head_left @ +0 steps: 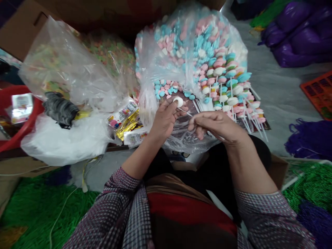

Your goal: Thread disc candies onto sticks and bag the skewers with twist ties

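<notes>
My left hand [166,116] pinches a round white marshmallow [178,101] between thumb and fingers. A thin white stick [184,111] runs from beside that marshmallow toward my right hand [214,125], whose thumb and forefinger close near its end. The right palm faces down and its other fingers curl underneath. Behind both hands, loose pink, blue and white marshmallows [167,89] spill from the mouth of a big clear bag [153,69]. To the right lie several filled skewers [220,79] of stacked marshmallows with white stick ends.
Left of my hands are gold twist ties [127,126], printed packets [135,137], a white plastic bag [67,138] and a red basin [15,135]. A clear bag of green and orange sweets [111,58] stands behind. Purple bundles [298,34] and an orange crate [319,93] sit at right.
</notes>
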`<state>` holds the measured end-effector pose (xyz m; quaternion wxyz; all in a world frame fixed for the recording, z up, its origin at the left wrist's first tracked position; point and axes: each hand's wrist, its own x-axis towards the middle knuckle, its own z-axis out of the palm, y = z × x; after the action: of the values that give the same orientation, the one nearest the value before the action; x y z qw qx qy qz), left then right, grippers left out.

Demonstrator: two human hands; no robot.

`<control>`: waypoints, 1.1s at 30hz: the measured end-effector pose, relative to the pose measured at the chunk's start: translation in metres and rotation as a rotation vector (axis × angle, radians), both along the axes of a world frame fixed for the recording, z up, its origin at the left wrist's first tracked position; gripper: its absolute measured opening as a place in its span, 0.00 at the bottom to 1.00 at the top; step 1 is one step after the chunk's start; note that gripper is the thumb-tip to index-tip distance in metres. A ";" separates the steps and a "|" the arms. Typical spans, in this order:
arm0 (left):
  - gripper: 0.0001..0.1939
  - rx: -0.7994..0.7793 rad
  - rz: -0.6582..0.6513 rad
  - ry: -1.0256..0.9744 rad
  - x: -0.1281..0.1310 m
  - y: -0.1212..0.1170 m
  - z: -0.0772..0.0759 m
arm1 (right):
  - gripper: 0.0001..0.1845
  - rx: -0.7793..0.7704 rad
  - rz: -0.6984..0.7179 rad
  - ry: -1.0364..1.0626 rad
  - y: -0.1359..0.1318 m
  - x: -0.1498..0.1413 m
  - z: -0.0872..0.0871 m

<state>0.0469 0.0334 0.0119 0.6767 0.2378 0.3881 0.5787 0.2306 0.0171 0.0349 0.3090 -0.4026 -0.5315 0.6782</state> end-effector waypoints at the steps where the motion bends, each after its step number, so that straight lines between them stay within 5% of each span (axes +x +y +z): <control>1: 0.05 0.012 -0.003 0.019 -0.001 0.000 -0.002 | 0.18 0.039 -0.037 -0.043 0.000 -0.005 -0.003; 7: 0.15 0.039 0.106 0.104 -0.018 0.016 -0.016 | 0.22 0.411 -0.095 -0.388 -0.005 -0.017 -0.013; 12: 0.20 0.034 0.124 0.118 -0.028 0.020 -0.025 | 0.21 0.559 -0.136 -0.458 -0.012 -0.013 -0.005; 23: 0.19 0.033 0.052 0.119 -0.018 0.015 -0.032 | 0.23 0.670 -0.190 -0.566 -0.012 -0.022 -0.014; 33: 0.14 0.334 0.134 0.476 -0.017 0.016 -0.061 | 0.22 0.684 -0.134 -0.684 -0.012 -0.024 -0.020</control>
<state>0.0303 0.0497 -0.0486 0.4783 0.4488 0.4502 0.6059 0.2067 0.0048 0.0145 0.2742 -0.5112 -0.7678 0.2721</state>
